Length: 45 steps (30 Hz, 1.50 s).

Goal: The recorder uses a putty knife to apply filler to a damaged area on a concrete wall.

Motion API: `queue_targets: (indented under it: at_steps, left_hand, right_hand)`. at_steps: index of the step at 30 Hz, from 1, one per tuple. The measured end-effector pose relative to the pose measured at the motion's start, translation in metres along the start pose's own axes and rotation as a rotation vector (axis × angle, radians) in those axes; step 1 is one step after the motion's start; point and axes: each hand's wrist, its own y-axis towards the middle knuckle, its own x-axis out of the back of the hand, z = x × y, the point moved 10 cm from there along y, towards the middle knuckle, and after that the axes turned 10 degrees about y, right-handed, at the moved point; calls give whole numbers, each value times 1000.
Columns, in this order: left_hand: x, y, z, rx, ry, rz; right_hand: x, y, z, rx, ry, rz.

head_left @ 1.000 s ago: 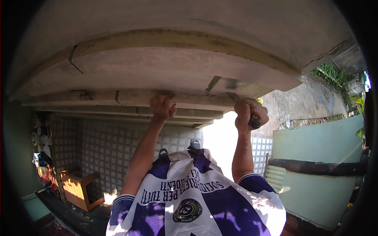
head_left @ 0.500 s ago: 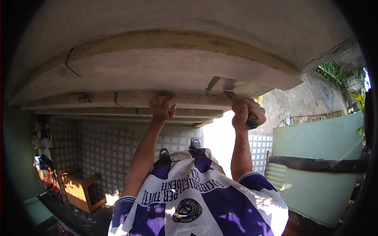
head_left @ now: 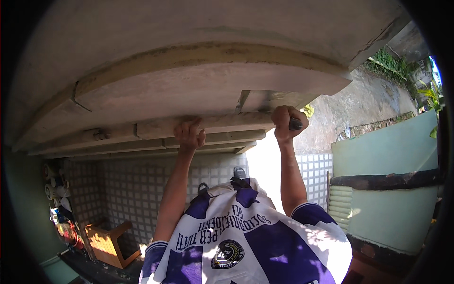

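Note:
A long pale panel [head_left: 179, 90] with a bevelled ledge runs across in front of me. My left hand [head_left: 189, 135] rests against its lower ledge [head_left: 222, 123], fingers curled over the edge; I see nothing held in it. At the right end, my right hand [head_left: 288, 124] is closed round a black-handled tool [head_left: 295, 124], its butt showing below the fist. The tool's blade is hidden behind the hand now. Just above and left of that fist lies a grey four-sided recess or patch [head_left: 265, 100] with a dark left edge; which it is I cannot tell.
More parallel ledges [head_left: 213, 138] step down below the panel. A small metal fitting [head_left: 100, 134] sits toward the left. Below are a tiled floor [head_left: 132, 184], a wooden stool [head_left: 106, 241] at lower left, and a pale green wall [head_left: 378, 146] with a dark rail [head_left: 388, 181] at right.
My right fist has turned and risen slightly toward the panel's edge, hiding the tool's metal blade that showed before. The left hand keeps its place on the ledge. The whole view has shifted a little.

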Motion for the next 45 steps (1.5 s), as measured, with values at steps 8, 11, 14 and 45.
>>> queue_targets:
  at_steps: [8, 11, 14, 45]
  left_hand:
    - [6, 6, -2, 0, -19, 10]
    - [6, 8, -2, -2, -30, -14]
    - [5, 6, -3, 24, 10, 1]
    - [8, 10, -3, 55, 49, -6]
  right_hand:
    - [60, 30, 60, 113, 409, -66]
    - [48, 40, 56, 94, 349, 35]
    - [37, 31, 4, 36, -127, 41]
    - [32, 25, 31, 135, 122, 10]
